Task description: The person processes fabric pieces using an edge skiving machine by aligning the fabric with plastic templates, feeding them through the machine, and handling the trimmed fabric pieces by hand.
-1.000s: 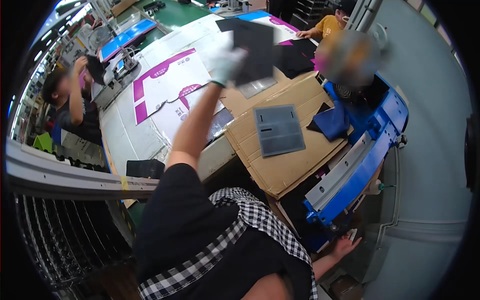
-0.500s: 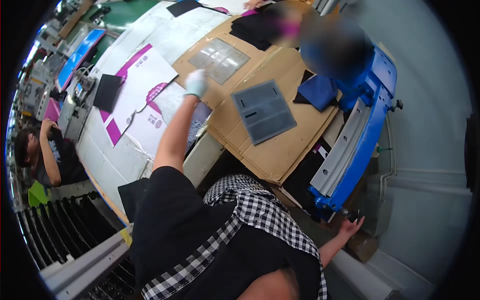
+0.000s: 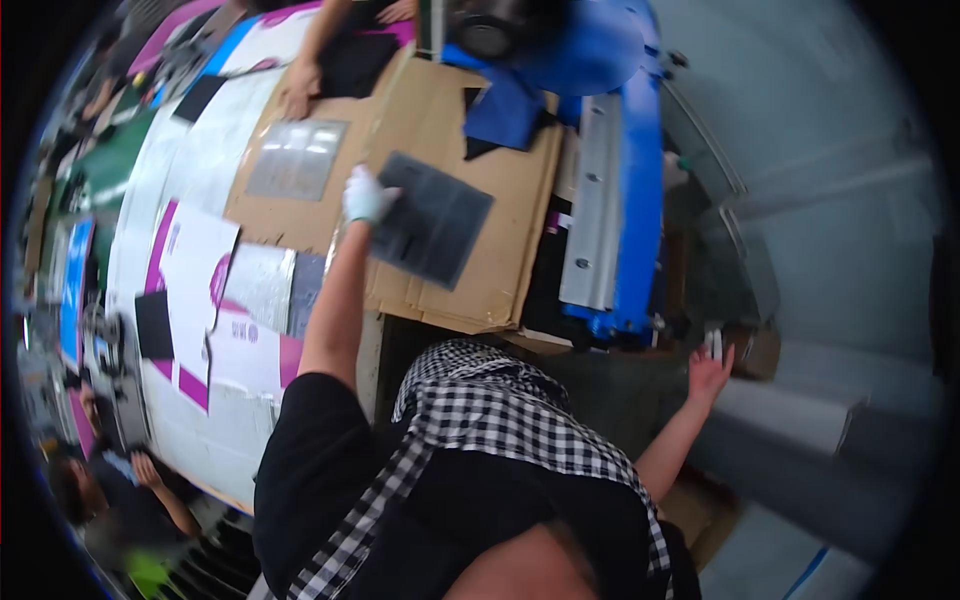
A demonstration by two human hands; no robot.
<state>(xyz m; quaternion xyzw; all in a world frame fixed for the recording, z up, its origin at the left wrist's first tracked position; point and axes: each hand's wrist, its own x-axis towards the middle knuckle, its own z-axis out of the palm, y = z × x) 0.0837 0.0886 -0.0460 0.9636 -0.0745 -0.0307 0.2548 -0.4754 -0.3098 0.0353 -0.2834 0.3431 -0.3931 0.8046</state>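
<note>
My left hand point(image 3: 367, 196), in a white glove, is at the left edge of a dark grey rectangular plate point(image 3: 440, 220) that lies on brown cardboard point(image 3: 490, 290). The thumb rests over the plate's face and the fingers are at its edge; motion blurs them slightly. My right hand point(image 3: 710, 372) is out to the right, away from the table, with bare fingers apart. A small pale thing point(image 3: 714, 345) shows by its fingertips, too blurred to name. A clear plate point(image 3: 297, 160) lies on the cardboard to the left of my gloved hand.
A blue machine with a metal rail point(image 3: 592, 200) stands along the right side. Blue and black pieces point(image 3: 503, 110) lie beside it. White-and-purple printed sheets point(image 3: 195, 280) cover part of the left table. A co-worker's hand point(image 3: 298, 90) is near black folded pieces point(image 3: 352, 65).
My left hand has moved from beside the clear plate to the dark plate, which has turned on the cardboard. The camera view has rotated. A co-worker's hand now reaches in at the top.
</note>
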